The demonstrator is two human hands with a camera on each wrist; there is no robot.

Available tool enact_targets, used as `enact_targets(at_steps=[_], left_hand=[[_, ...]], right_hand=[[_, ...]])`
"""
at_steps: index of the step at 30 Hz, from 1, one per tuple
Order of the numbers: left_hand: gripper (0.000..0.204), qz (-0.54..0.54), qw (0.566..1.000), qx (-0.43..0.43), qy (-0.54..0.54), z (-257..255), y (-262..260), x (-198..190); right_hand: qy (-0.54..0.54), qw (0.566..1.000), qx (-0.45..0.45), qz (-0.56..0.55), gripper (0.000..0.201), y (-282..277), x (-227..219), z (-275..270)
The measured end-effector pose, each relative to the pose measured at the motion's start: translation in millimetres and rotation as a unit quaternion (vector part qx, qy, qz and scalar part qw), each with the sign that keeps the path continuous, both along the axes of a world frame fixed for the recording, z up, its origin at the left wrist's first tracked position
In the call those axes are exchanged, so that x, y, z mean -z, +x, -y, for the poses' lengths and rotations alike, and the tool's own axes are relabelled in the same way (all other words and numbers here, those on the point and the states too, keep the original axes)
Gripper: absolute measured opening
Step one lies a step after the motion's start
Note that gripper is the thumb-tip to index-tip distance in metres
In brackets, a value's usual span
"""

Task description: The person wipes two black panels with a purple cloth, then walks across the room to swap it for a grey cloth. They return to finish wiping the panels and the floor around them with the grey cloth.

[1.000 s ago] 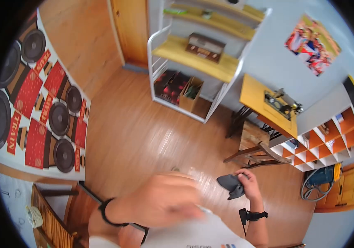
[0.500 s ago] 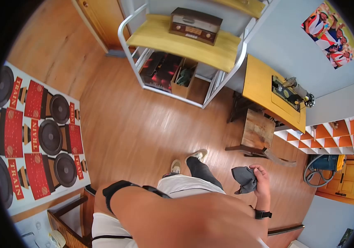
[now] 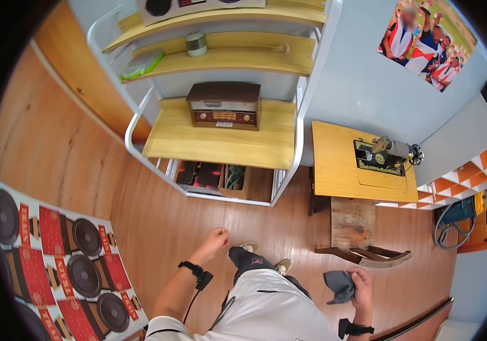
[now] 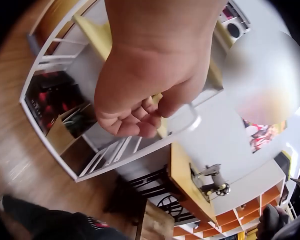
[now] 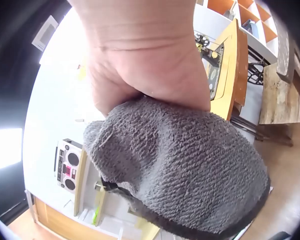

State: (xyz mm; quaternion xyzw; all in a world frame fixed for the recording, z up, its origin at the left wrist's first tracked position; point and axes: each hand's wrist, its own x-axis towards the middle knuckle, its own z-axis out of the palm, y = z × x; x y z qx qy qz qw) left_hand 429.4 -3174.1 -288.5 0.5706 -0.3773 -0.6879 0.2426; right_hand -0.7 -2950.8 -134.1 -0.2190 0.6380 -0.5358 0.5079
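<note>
A grey cloth point(image 3: 340, 285) with a looped, towel-like surface hangs from my right hand point(image 3: 361, 288), whose fingers grip it at one side. Close up in the right wrist view, the bunched cloth point(image 5: 190, 165) fills the lower middle and hides my fingers, its dark edging along the bottom. My left hand point(image 3: 216, 240) is in the air over the floor, left of my legs, holding nothing. Its fingers point(image 4: 135, 122) hang loosely curled in the left wrist view.
Ahead stands a white-framed shelf unit point(image 3: 158, 139) with a brown radio point(image 3: 223, 106) on it. To its right are a sewing machine point(image 3: 388, 153) on a yellow table point(image 3: 334, 165) and a wooden chair point(image 3: 352, 224). A panel with printed speakers point(image 3: 84, 275) is at left.
My left arm, blurred and close to the camera before, has swung forward and down to the left. The view has turned toward the shelves. My right hand keeps holding the cloth.
</note>
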Motion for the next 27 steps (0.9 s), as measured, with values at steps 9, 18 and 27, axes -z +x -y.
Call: enact_targets(at_steps=[9, 18, 27], left_hand=[[0.015, 0.055, 0.99, -0.128, 0.034, 232.0, 3.6, 127.3], [0.022, 0.228, 0.834, 0.469, -0.181, 266.0, -29.5, 174.2], [0.054, -0.202, 0.557, 0.748, -0.3, -52.7, -258.6, -171.7]], right_hand=[[0.035, 0.96, 0.277, 0.013, 0.016, 88.6, -28.3, -37.1], [0.014, 0.879, 0.469, 0.084, 0.022, 157.0, -55.0, -14.6], [-0.2, 0.808, 0.525, 0.176, 0.041, 211.3, -44.6, -112.2]])
